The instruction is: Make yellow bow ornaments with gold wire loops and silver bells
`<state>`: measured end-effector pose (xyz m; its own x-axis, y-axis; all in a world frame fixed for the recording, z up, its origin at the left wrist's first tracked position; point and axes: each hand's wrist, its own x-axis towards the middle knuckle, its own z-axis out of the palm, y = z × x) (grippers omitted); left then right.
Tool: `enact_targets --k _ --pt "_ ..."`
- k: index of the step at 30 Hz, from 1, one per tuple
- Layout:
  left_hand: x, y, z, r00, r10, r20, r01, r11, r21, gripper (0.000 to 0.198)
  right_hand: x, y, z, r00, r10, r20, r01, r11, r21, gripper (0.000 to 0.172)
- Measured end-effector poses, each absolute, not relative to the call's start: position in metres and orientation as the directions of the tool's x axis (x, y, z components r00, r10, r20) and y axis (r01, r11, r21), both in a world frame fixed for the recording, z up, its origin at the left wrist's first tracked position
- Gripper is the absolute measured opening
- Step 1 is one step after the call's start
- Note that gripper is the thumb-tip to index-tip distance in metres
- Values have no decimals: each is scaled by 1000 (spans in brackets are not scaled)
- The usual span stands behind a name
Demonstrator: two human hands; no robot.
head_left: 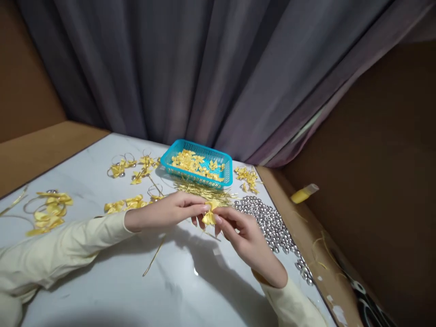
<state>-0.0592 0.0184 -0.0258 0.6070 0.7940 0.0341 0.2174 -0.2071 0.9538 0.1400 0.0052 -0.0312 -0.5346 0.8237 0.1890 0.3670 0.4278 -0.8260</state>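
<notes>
A yellow ribbon bow (209,214) is pinched between both hands over the white marbled table (143,299). My left hand (185,206) grips its left and upper side with thumb and fingers. From the right, my right hand (238,227) holds the bow's other edge, fingertips closed on it. Just behind the hands lie many gold twist ties (204,190), partly hidden by the fingers. Beyond them stands a blue basket (195,179) with yellow bows inside. Silver beads (269,220) spread in a pile beside my right hand.
Finished-looking yellow bow clusters (51,211) lie at the left and far left; more bows (247,177) sit right of the basket. A single gold tie (154,256) lies nearer. Scissors (366,299) and a yellow tube (304,194) are at the right. A grey curtain (163,68) hangs behind.
</notes>
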Motion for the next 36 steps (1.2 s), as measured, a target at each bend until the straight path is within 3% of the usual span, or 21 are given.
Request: enact_targets --k 5,10,13,17,22,29,36 --pt "-52 31 12 611 781 130 139 -267 954 24 147 14 14 -477 787 390 414 593 -691 16" --pt "-50 35 32 703 690 171 -18 -223 975 42 154 14 36 -448 776 443 371 612 -698 17" --pt "-50 35 39 682 697 220 10 -309 951 34 157 11 39 -455 765 455 356 625 -695 16" --pt "-52 37 43 709 642 292 76 -481 873 19 158 7 38 -484 740 468 375 658 -653 14" --pt "-56 34 44 756 542 366 179 -709 682 14 153 3 33 -529 704 473 407 700 -587 13" --pt "-57 24 40 688 543 481 301 -817 492 13 150 -3 30 -524 703 481 421 704 -572 14" --pt "-60 29 40 731 456 509 188 -851 491 7 149 -7 33 -579 689 436 385 702 -599 12"
